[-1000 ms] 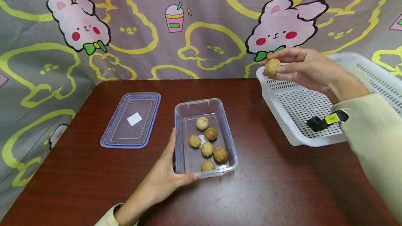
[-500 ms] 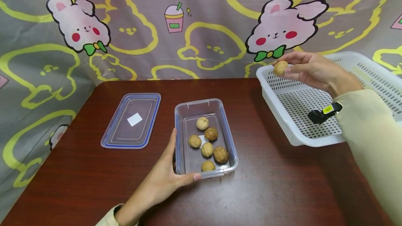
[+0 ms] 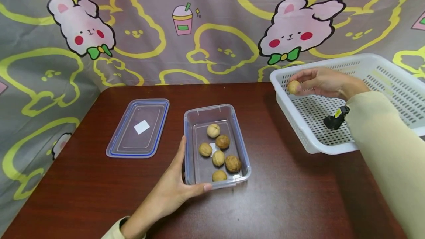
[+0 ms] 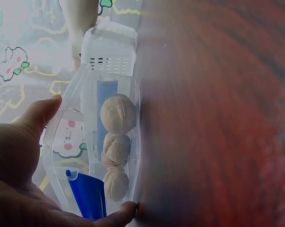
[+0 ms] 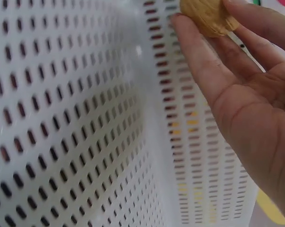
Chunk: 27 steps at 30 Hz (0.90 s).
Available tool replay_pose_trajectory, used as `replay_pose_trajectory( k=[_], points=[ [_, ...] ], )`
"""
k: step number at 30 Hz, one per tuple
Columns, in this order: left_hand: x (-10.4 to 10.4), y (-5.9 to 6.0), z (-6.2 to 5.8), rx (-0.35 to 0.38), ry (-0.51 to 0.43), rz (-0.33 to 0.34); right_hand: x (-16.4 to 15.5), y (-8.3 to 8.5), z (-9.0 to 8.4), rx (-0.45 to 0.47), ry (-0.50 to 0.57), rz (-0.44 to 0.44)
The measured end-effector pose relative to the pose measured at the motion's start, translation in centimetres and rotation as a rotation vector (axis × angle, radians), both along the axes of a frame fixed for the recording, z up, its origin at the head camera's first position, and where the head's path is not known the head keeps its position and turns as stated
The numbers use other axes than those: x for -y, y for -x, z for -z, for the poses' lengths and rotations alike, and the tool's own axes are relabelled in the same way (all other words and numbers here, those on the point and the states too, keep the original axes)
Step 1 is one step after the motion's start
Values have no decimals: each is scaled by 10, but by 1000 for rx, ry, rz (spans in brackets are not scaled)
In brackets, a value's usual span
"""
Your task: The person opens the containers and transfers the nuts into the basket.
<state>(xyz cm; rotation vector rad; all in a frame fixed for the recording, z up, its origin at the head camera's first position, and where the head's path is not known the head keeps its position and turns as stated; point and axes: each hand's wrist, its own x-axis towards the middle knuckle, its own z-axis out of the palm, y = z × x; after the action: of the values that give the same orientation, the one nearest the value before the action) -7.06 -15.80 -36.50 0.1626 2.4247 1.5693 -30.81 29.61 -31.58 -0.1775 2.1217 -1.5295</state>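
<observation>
My left hand (image 3: pixel 172 187) holds a clear plastic food container (image 3: pixel 244 146) at its near left corner, the thumb along the front rim and the fingers on the left side. Several walnuts (image 3: pixel 218 158) lie spread on its floor; in the left wrist view three walnuts (image 4: pixel 118 114) line up behind the clear wall. My right hand (image 3: pixel 323 82) pinches one walnut (image 3: pixel 293 87) between thumb and fingertips, over the left part of a white perforated basket (image 3: pixel 300 137). In the right wrist view this walnut (image 5: pixel 209 16) shows at the top, the slotted basket wall below it.
A clear lid (image 3: pixel 151 113) with a blue seal and a white sticker lies flat on the table (image 3: pixel 282 202), left of the container. A patterned curtain (image 3: pixel 132 62) hangs behind the table. A black wrist device (image 3: pixel 332 121) hangs below my right sleeve, over the basket.
My right hand, still pinching the walnut, first moves slightly right, then lowers from the basket's rim height towards its inside. The left hand and the container stay put.
</observation>
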Motion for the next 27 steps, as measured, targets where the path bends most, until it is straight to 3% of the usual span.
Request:
replay_pose_trajectory(
  k=[16, 27],
  points=[
    [1, 1, 1, -9, 14, 4, 4, 4, 13, 54, -279, -111],
    [1, 1, 1, -11, 34, 7, 6, 3, 14, -4, -401, -74]
  ],
)
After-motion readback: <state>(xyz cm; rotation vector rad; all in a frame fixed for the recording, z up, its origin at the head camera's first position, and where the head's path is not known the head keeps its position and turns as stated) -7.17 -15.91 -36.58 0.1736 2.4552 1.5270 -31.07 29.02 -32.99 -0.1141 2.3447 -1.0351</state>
